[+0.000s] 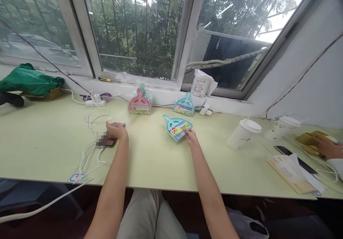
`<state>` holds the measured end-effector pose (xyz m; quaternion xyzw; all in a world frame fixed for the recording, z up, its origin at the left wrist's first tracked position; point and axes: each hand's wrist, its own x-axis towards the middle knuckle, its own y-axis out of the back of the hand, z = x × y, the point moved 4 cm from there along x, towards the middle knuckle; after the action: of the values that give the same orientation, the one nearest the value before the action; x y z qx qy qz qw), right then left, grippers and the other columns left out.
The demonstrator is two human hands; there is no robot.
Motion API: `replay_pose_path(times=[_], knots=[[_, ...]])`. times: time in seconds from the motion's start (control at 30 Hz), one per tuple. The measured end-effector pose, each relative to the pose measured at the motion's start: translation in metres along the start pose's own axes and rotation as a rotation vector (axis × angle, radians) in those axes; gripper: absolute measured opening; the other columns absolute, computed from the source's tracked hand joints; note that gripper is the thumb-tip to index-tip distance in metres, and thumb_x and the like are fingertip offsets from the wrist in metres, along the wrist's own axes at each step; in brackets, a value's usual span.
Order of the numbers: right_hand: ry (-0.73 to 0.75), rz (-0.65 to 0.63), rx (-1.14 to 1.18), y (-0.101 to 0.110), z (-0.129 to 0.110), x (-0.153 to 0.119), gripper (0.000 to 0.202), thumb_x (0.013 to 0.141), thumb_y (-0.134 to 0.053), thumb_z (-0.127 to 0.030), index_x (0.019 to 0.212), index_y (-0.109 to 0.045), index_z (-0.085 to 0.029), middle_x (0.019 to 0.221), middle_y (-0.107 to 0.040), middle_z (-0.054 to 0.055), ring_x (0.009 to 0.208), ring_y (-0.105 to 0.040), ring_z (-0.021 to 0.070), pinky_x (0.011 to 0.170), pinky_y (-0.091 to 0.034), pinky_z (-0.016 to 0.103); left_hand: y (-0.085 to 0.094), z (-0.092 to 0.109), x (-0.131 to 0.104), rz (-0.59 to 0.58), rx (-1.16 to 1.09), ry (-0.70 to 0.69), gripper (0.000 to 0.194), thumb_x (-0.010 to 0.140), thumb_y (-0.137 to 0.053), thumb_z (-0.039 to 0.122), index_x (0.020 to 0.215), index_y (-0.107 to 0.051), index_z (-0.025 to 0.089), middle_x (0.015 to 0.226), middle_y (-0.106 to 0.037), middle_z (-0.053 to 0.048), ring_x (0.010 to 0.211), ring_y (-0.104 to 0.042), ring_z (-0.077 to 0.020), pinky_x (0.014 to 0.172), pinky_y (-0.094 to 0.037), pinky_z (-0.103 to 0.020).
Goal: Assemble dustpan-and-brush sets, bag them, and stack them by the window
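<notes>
My right hand (190,136) grips the lower right edge of a light blue dustpan and brush set (177,127) with a printed label, tilted over the middle of the table. On the left, my left hand (117,130) is at a phone (109,139) with a cable; its fingers are curled, and there seems to be a blurred clear plastic film by them, too faint to make out. A stack of sets with a pink dustpan (139,103) in front leans at the window sill. Right of it, another light blue set (184,105) leans against the sill in clear wrap.
White cables (87,157) and a power strip (95,103) lie at left, near a green bag (32,80). Two lidded cups (245,133), a tissue pack (292,173) and a black phone (296,159) are at right. Another person's hand (328,146) is at the far right.
</notes>
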<state>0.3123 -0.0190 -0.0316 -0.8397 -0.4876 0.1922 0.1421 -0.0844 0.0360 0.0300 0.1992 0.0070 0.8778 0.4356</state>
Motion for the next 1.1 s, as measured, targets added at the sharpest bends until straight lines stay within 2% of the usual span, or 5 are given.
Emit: replay_pose_path(times=[0.27,0.47,0.57,0.87,1.1], knots=[[0.036,-0.043,-0.020,-0.021,0.012,-0.008,0.030,0.060,-0.078,-0.007,0.083,-0.062,-0.017,0.086,-0.072,0.004,0.087,-0.069,0.0196,0.077,-0.060,0.029,-0.007,0.008,-0.021,0.183,0.056,0.013,0.053,0.087,-0.037,0.013,0.139,-0.028,0.014,0.142,-0.036,-0.020,0.132,-0.037,-0.0286,0.106,-0.031,-0.047],[0.073,-0.246,-0.045,-0.052,0.024,-0.030,0.027,0.068,-0.076,-0.016,0.091,-0.061,-0.018,0.093,-0.072,0.003,0.086,-0.069,0.0164,0.077,-0.059,0.026,-0.109,-0.003,-0.081,-0.717,-0.296,0.195,0.039,0.088,-0.045,0.042,0.117,-0.051,0.016,0.107,-0.063,-0.012,0.100,-0.061,-0.0235,0.087,-0.048,-0.038],[-0.042,-0.367,-0.303,-0.048,0.021,-0.030,0.022,0.074,-0.073,-0.023,0.091,-0.062,-0.014,0.083,-0.073,0.007,0.075,-0.071,0.0180,0.065,-0.059,0.026,-0.130,-0.014,-0.099,-0.796,-0.372,0.241,0.039,0.083,-0.054,0.039,0.115,-0.050,0.017,0.107,-0.063,-0.010,0.097,-0.061,-0.0210,0.085,-0.048,-0.035],[0.006,0.174,-0.838,0.038,-0.029,-0.013,0.049,0.094,-0.034,-0.052,0.088,-0.061,-0.012,0.061,-0.068,0.010,0.048,-0.062,0.0151,0.048,-0.047,0.023,-0.107,-0.012,-0.074,-0.484,-0.182,0.101,0.039,0.090,-0.039,0.042,0.113,-0.058,0.017,0.114,-0.063,-0.010,0.106,-0.056,-0.0232,0.092,-0.041,-0.034],[0.727,-0.047,-1.085,-0.059,-0.010,-0.065,0.031,0.091,-0.043,-0.038,0.109,-0.062,-0.021,0.110,-0.062,0.009,0.098,-0.058,0.0192,0.088,-0.045,0.032,-0.094,0.037,-0.110,-0.624,-0.167,-0.254,0.050,0.092,-0.038,0.048,0.128,-0.053,0.017,0.114,-0.065,-0.009,0.099,-0.060,-0.0213,0.088,-0.043,-0.032]])
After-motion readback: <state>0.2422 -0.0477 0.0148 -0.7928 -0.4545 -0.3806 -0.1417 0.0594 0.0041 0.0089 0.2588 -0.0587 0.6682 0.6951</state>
